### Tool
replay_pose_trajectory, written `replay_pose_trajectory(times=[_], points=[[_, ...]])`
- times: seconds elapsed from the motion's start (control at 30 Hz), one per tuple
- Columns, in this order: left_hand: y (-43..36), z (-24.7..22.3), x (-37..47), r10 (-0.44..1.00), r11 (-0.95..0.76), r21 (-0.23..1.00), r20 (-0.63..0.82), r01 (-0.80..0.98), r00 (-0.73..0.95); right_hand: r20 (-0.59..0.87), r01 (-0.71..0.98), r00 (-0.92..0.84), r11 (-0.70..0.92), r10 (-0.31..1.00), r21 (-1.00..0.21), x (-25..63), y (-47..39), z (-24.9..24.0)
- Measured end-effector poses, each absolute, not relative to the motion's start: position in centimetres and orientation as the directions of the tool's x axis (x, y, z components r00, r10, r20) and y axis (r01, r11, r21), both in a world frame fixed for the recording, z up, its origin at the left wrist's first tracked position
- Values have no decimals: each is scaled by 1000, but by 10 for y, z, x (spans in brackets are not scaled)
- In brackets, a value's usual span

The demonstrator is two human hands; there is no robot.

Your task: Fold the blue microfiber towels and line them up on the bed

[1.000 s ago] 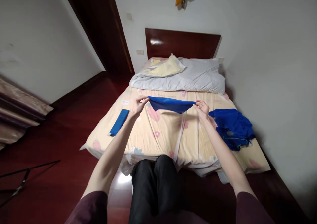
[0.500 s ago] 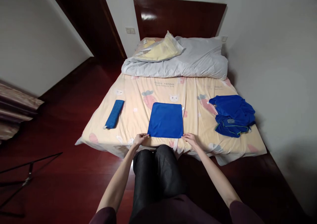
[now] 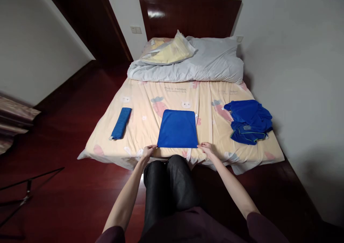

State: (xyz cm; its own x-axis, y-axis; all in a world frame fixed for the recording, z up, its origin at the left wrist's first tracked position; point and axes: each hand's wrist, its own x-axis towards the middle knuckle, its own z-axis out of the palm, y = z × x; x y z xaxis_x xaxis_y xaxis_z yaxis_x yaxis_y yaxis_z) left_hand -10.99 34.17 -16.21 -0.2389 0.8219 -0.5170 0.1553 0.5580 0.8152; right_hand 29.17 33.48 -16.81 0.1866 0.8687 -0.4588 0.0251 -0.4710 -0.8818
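A blue cloth (image 3: 177,129), nearly square and smooth, lies flat on the bed in front of my knees. My left hand (image 3: 149,151) pinches its near left corner. At the near right corner, the fingers of my right hand (image 3: 206,148) are closed on the edge. A small white tag shows at the cloth's far right side. To the left lies a narrow folded blue cloth (image 3: 121,123) with a pale tag at its near end. A crumpled heap of blue cloth (image 3: 249,119) with green trim sits on the right side.
The bed (image 3: 142,96) has a printed yellow sheet. A grey-white quilt (image 3: 215,60) and a yellow pillow (image 3: 172,53) lie before the dark headboard (image 3: 190,15). A black metal stand (image 3: 28,187) is on the red floor at left; a curtain (image 3: 14,124) hangs beyond it.
The whole view has shifted slightly. Both hands stay at the near corners of the cloth, and its near edge looks a little more drawn out straight between them.
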Motion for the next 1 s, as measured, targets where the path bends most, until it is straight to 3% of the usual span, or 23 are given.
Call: replay_pose_trajectory(times=[0.4, 0.53, 1.0], points=[[330, -152, -126, 761, 635, 746, -648, 201, 3, -538, 104, 133, -551, 833, -828, 296, 325, -163], [346, -156, -123, 756, 640, 758, -651, 129, 75, -555, 105, 81, -561, 828, -821, 302, 341, -157], [560, -181, -110, 769, 639, 769, -639, -20, -24, -565, -5, 149, -571, 811, -821, 285, 544, -176]])
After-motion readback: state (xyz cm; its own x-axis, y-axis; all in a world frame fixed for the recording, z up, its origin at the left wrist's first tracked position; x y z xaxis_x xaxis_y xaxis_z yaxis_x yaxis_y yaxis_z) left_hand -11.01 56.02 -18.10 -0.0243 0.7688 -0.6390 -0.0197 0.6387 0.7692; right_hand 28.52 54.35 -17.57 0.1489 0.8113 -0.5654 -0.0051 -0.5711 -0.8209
